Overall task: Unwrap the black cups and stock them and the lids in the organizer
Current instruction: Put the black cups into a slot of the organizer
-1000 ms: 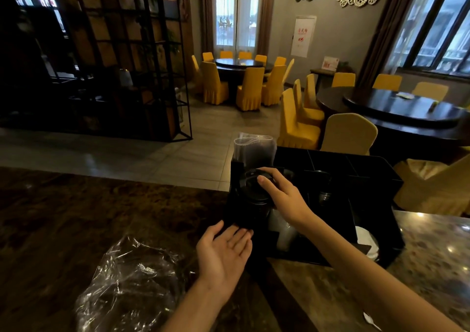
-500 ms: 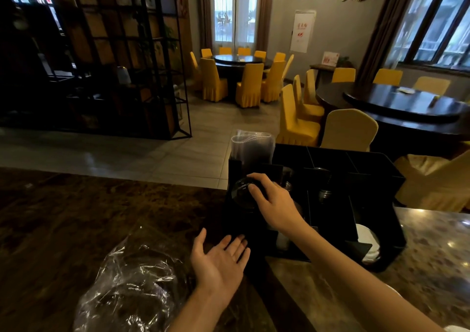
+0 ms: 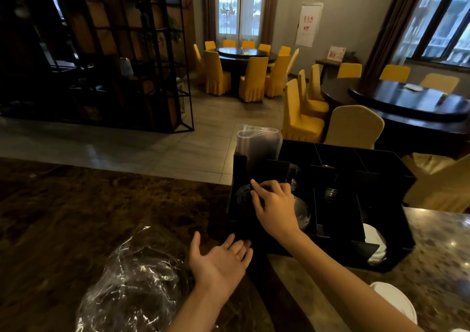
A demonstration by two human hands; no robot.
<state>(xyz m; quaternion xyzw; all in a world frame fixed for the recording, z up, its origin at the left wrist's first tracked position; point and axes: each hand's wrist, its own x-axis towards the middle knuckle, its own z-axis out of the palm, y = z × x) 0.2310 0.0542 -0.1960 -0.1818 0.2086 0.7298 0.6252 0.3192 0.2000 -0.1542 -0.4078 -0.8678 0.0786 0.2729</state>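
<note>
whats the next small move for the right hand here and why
Probably let go and draw the right hand back out of the organizer. Its fingertips rest on a dark round lid already low in the front left compartment, so it looks seated. The left hand lies open and empty beside the crumpled plastic wrap.
</note>
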